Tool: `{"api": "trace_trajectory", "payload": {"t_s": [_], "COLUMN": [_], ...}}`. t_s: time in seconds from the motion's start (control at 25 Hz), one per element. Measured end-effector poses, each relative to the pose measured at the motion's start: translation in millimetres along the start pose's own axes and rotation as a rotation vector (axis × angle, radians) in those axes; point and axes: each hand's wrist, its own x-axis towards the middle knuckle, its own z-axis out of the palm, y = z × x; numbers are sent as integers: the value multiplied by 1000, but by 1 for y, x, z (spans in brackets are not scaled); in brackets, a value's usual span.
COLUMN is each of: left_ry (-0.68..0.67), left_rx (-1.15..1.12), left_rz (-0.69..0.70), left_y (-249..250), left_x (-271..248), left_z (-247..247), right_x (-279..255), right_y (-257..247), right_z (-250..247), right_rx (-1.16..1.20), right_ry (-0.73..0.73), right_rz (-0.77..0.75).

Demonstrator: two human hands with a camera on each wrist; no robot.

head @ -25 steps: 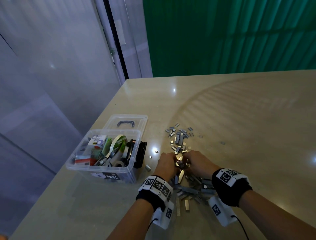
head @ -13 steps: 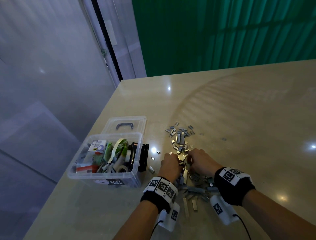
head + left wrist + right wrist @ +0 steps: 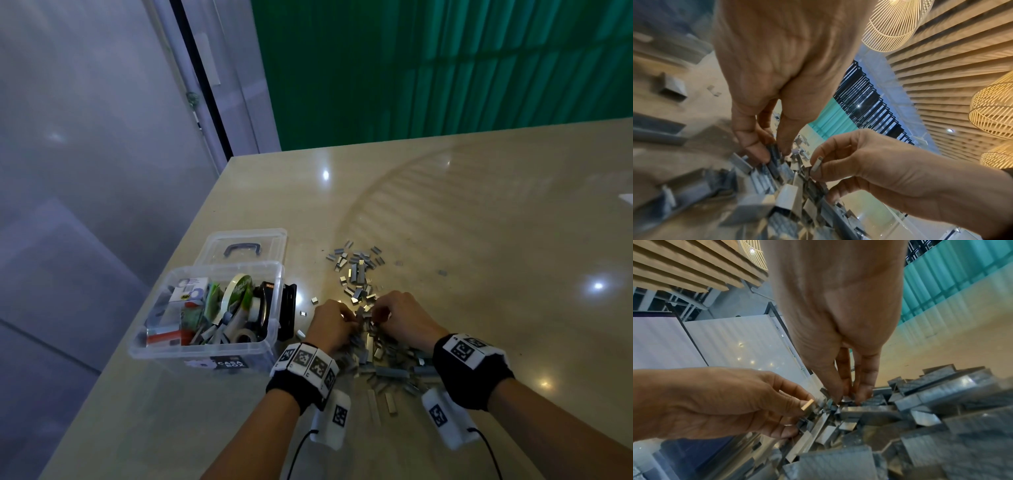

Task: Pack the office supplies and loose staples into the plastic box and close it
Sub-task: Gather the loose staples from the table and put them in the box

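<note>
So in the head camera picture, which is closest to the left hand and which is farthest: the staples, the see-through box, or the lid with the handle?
1. Staples: right at the left hand, its fingertips in the pile.
2. Plastic box: just left of that hand, open and filled.
3. Lid: farthest, lying flat behind the box.

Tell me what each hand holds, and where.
Left hand and right hand each pinch staple strips from the pile between fingertips; exact grip points are unclear.

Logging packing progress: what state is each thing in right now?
plastic box: open, holding supplies.
lid: off, lying behind the box.
loose staples: scattered on the table.
left hand: pinching staples.
right hand: pinching staples.
</note>
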Motion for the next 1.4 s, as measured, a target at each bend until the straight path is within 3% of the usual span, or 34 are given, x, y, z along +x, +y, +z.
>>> {"api": "trace_trajectory", "payload": {"t_s": [0.4,0.68,0.92,1.24,1.4], "left_ry": [12,60,75,201,319], "left_rx": [12,27,-140,-338,-253], "left_rz": [191,291,373,366,325], "left_y": [2,16,40,26,1], "left_x": [-20,-28,-46,-93,-117], "left_z": [-8,-17,-39,-134,-178], "right_x": [2,5,6,22,33], "right_y": [-9,-14,-25,-128,-185], "right_z": [-24,-28,-41,-57,-47], "right_rx": [198,186,208,281,283], "right_ry": [81,60,49,84,66], "right_rz": [-25,-9,-47,-228,-337]}}
